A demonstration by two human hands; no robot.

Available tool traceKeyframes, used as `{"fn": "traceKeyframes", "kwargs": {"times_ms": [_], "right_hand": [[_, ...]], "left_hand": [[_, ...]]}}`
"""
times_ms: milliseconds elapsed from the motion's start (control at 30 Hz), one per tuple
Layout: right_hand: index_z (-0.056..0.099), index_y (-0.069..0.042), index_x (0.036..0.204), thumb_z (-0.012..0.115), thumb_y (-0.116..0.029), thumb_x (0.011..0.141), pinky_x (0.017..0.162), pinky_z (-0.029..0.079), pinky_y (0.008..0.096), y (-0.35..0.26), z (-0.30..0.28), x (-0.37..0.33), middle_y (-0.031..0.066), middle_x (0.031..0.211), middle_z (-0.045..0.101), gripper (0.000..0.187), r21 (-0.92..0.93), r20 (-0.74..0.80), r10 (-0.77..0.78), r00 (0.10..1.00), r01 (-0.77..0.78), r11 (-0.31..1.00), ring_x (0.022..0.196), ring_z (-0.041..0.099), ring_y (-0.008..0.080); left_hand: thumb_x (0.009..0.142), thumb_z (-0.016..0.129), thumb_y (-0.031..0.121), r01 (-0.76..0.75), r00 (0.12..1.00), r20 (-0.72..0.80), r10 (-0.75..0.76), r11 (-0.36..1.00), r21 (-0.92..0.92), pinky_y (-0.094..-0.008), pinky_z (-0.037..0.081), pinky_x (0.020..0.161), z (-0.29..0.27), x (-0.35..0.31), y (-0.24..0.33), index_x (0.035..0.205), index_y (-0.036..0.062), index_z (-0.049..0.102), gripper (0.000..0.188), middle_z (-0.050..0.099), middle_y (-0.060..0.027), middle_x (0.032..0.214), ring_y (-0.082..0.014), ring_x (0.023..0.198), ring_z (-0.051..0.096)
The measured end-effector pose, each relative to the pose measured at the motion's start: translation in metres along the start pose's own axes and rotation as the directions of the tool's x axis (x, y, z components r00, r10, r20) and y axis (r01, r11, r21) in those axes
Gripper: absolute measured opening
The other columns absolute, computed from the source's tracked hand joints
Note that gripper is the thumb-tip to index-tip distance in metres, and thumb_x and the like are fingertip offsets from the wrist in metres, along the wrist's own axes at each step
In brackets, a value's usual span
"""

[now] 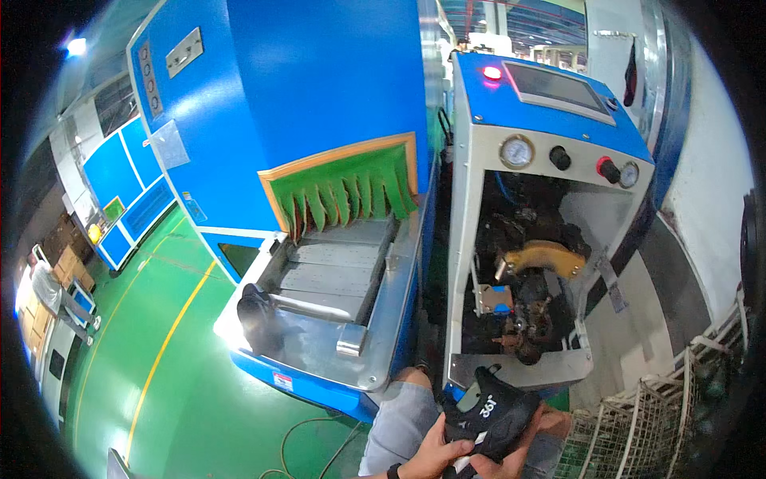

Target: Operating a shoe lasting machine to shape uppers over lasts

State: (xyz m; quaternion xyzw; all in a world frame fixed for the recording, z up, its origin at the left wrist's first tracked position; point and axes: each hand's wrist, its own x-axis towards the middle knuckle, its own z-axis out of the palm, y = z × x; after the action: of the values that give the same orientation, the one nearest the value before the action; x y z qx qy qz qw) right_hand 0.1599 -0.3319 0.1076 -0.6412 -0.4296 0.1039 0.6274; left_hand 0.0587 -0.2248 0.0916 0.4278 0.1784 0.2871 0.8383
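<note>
At the lower middle, in front of the open machine, a black shoe upper (511, 413) with white lettering is held in both hands. My left hand (435, 452) grips its near left side, thumb on top by a small white patch. My right hand (519, 457) is wrapped round the near right side, its fingers partly hidden. Up and to the left, another black shoe-like piece (257, 318) stands on the metal ledge (315, 351) of the blue conveyor machine, apart from my hands. A short shiny metal cylinder (351, 339) lies near it.
Slatted conveyor (327, 267) runs under a green strip curtain (343, 195). The machine ahead has a dark cavity with a yellow-brown arm (542, 257), gauges, a screen (557, 86) and a lit red lamp (491, 73). A wire rack (638, 415) stands right. A person (49, 287) is far left.
</note>
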Motion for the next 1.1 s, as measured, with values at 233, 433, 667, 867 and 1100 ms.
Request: {"fn": "traceKeyframes", "kwargs": {"times_ms": [233,433,667,867,1100], "right_hand": [[0.016,0.003,0.16,0.083,-0.031,0.085,0.112,0.037,0.0461,0.019,-0.026,-0.03,0.0293,0.157,0.032,0.107,-0.2,-0.259,0.062,0.964,-0.116,0.973,0.144,0.036,0.0393],[0.032,0.001,0.153,0.075,-0.029,0.088,0.098,0.046,0.0392,0.008,-0.022,-0.013,0.0226,0.139,0.05,0.084,0.05,-0.258,0.114,0.959,-0.104,0.993,0.121,0.053,0.0324],[0.027,0.008,0.156,0.079,-0.03,0.087,0.114,0.036,0.0463,0.028,-0.045,-0.025,0.0326,0.155,0.037,0.094,-0.198,-0.04,0.117,0.992,-0.123,0.972,0.143,0.04,0.0439],[0.031,0.008,0.155,0.08,-0.029,0.085,0.115,0.035,0.0482,0.024,-0.046,-0.03,0.0334,0.154,0.038,0.093,-0.298,0.021,0.165,0.986,-0.151,0.942,0.144,0.038,0.0466],[0.042,0.0,0.148,0.062,-0.03,0.087,0.088,0.056,0.0385,0.058,-0.051,-0.023,0.0138,0.125,0.065,0.071,0.119,-0.12,0.471,0.874,-0.458,0.881,0.103,0.067,0.0273]], "left_hand": [[0.084,0.085,0.03,-0.016,0.999,0.052,-0.016,0.817,0.577,-0.0369,0.046,0.103,-0.018,0.009,-0.045,0.142,-0.0056,0.037,0.083,0.057,-0.0184,0.127,-0.0247,0.118,0.057],[0.083,0.085,0.033,-0.186,0.983,0.152,0.107,0.606,0.773,-0.0359,0.055,0.078,-0.017,0.009,-0.04,0.121,0.0001,0.052,0.06,0.064,-0.0157,0.107,-0.0268,0.091,0.068],[0.092,0.073,0.034,-0.414,0.91,0.388,0.146,0.295,0.861,-0.042,0.055,0.068,-0.028,0.011,-0.041,0.106,0.0004,0.055,0.04,0.062,-0.0156,0.09,-0.0375,0.081,0.067],[0.087,0.073,0.025,-0.52,0.854,0.516,0.063,0.115,0.846,-0.0411,0.055,0.062,-0.034,0.008,-0.048,0.085,0.0049,0.054,0.027,0.063,-0.0153,0.086,-0.0334,0.075,0.067],[0.082,0.073,0.017,-0.534,0.845,0.521,0.117,0.181,0.826,-0.0419,0.055,0.059,-0.015,0.02,-0.024,0.082,0.0059,0.057,0.019,0.06,-0.011,0.066,-0.0319,0.062,0.065]]}}
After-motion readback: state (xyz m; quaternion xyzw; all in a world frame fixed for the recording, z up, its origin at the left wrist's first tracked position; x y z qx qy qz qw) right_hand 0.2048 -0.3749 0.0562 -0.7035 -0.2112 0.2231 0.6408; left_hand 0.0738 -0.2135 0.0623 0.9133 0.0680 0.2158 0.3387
